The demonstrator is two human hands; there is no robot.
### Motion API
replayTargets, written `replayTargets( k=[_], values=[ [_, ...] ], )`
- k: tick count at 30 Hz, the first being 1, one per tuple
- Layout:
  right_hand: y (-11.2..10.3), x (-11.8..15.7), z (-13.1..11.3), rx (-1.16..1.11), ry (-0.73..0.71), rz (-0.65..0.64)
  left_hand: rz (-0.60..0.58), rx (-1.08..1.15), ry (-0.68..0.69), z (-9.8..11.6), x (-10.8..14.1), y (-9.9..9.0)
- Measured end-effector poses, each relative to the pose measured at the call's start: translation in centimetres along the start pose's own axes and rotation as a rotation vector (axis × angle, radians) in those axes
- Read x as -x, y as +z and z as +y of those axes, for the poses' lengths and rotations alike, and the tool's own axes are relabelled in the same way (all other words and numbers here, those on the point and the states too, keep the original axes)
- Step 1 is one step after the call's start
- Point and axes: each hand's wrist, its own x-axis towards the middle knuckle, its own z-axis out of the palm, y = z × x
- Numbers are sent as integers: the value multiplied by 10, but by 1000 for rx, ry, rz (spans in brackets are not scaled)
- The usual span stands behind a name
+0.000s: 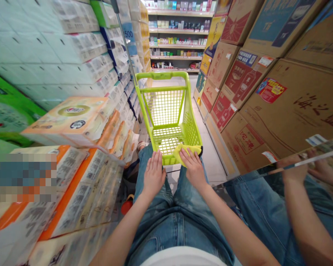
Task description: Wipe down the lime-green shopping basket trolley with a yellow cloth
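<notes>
A lime-green plastic shopping basket [192,122] with a mesh floor and sides stands between the knees, its near rim closest to me. My left hand [154,175] lies on the near left corner of the rim, fingers extended and close together, with nothing in it. At the near right corner, my right hand [192,166] presses a yellow cloth [178,153] against the rim, its fingers spread flat on top. The cloth has a dark edge at its right end. Nothing lies inside the basket. A thin metal pole [127,50] rises from its far left corner.
Stacked tissue packs [72,118] line the left side. Cardboard cartons [302,96] are piled on the right, above a reflective surface [255,199] that mirrors legs and arms. Shelves of small products [180,31] stand at the far end of the aisle.
</notes>
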Motion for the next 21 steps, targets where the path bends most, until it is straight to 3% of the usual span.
replayTargets(
  k=[3,6,10,16,18,21],
  values=[
    [-14,7,36,7,85,70,0,0,-1,2,-1,0],
    [-19,8,48,5,133,98,3,5,-13,3,-2,0],
    [-3,3,15,15,185,133,7,16,-23,4,-1,2],
    [30,-19,-61,-26,95,8,28,36,-26,4,-1,5],
    [33,-26,-70,-27,76,-12,17,31,-27,3,-2,4],
    [27,-24,-61,-7,3,-50,10,16,-26,2,-1,3]
  ],
)
